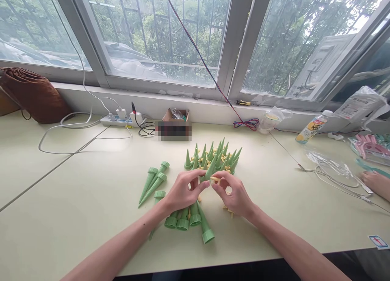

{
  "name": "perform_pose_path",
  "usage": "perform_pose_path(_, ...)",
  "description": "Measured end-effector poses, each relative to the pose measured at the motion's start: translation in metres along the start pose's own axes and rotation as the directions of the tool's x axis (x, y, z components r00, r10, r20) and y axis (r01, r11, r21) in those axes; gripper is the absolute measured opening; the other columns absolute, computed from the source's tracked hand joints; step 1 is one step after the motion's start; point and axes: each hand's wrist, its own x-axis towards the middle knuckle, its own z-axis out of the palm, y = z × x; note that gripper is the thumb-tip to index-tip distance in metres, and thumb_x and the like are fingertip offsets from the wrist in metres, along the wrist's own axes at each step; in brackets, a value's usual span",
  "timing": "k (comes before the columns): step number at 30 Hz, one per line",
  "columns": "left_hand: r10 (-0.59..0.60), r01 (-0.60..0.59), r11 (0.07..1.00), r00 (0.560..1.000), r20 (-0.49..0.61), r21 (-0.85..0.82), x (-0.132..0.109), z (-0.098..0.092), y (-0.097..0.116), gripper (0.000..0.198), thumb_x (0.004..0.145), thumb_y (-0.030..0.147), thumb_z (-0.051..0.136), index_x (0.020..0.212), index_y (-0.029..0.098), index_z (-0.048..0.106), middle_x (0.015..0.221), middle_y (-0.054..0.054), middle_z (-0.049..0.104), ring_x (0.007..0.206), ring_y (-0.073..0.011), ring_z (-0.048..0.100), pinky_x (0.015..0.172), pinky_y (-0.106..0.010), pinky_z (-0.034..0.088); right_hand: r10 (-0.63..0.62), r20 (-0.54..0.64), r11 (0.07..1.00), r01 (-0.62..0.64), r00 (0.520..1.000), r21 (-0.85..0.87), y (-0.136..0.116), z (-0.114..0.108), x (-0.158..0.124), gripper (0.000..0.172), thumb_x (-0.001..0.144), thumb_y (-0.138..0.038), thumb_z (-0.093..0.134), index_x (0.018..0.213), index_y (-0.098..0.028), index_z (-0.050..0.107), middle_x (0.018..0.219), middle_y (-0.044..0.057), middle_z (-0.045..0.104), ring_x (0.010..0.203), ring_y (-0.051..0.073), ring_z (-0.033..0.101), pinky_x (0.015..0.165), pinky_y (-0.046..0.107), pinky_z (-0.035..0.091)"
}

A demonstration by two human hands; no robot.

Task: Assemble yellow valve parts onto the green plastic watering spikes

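Observation:
My left hand (187, 190) pinches a green plastic watering spike (210, 167), its tip pointing up and slightly right. In my right hand (234, 194), thumb and fingers close on a small yellow plastic piece (215, 178) against the spike's side. Just beyond both hands, several green spikes with yellow pieces (219, 162) stand upright in a cluster. Loose green spikes (156, 187) lie left of my left hand, and more spikes (208, 235) lie below it with wide ends toward me. A few yellow pieces (230, 212) show partly beneath my right hand.
A small cardboard box (185, 115), a power strip (114, 120) with cables and a brown bag (36, 95) line the window side. To the right are a drink bottle (313, 127), a plastic cup (268, 122), a white cable (332, 177) and another person's hand (376, 182).

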Motion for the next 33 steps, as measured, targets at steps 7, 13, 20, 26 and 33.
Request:
perform_pose_path(7,-0.046,0.046,0.999,0.999,0.019,-0.005,0.001,-0.003,0.003,0.021,0.091,0.033,0.062,0.096,0.013,0.066,0.056,0.003,0.057,0.047,-0.0086,0.048,0.050,-0.021,0.043,-0.066,-0.035,0.998,0.067,0.997,0.002,0.002,0.000,-0.001,0.013,0.096,-0.026,0.058,0.108,-0.021,0.057,0.095,0.005,0.063,0.060,0.011,0.058,0.055,0.025,0.052)
perform_pose_path(13,0.003,-0.005,0.999,0.999,0.032,0.053,-0.001,-0.003,-0.001,0.021,0.091,0.033,0.062,0.095,0.013,0.065,0.055,0.005,0.055,0.046,-0.0081,0.046,0.051,-0.021,0.043,-0.088,-0.057,0.996,0.087,0.995,-0.018,0.004,0.000,-0.002,0.013,0.097,-0.030,0.057,0.106,-0.021,0.060,0.086,0.004,0.064,0.060,0.013,0.058,0.056,0.027,0.053)
perform_pose_path(20,0.060,-0.062,0.995,0.998,0.028,0.074,-0.003,0.000,-0.005,0.023,0.089,0.031,0.065,0.104,0.013,0.066,0.060,0.003,0.059,0.048,-0.0085,0.048,0.053,-0.022,0.045,-0.118,-0.072,0.992,0.115,0.990,-0.051,0.002,-0.002,-0.001,0.016,0.099,-0.031,0.052,0.099,-0.019,0.062,0.078,0.004,0.064,0.058,0.013,0.056,0.056,0.027,0.049)
perform_pose_path(26,0.106,-0.108,0.994,0.991,0.076,0.033,-0.003,0.002,-0.009,0.025,0.092,0.029,0.063,0.113,0.016,0.067,0.077,-0.003,0.066,0.051,-0.0078,0.049,0.054,-0.022,0.047,-0.075,-0.045,0.995,0.072,0.996,-0.062,0.005,-0.002,-0.001,0.027,0.101,-0.034,0.046,0.083,-0.019,0.061,0.067,0.001,0.060,0.055,0.013,0.053,0.055,0.026,0.044)
perform_pose_path(33,0.126,-0.125,0.992,0.982,0.137,-0.017,-0.001,-0.001,-0.003,0.021,0.095,0.022,0.058,0.113,0.019,0.068,0.102,-0.008,0.070,0.057,-0.0077,0.055,0.058,-0.021,0.049,-0.085,-0.042,0.994,0.081,0.996,-0.073,0.004,-0.002,-0.001,0.037,0.102,-0.032,0.041,0.069,-0.020,0.051,0.059,-0.001,0.052,0.050,0.012,0.046,0.050,0.025,0.038)
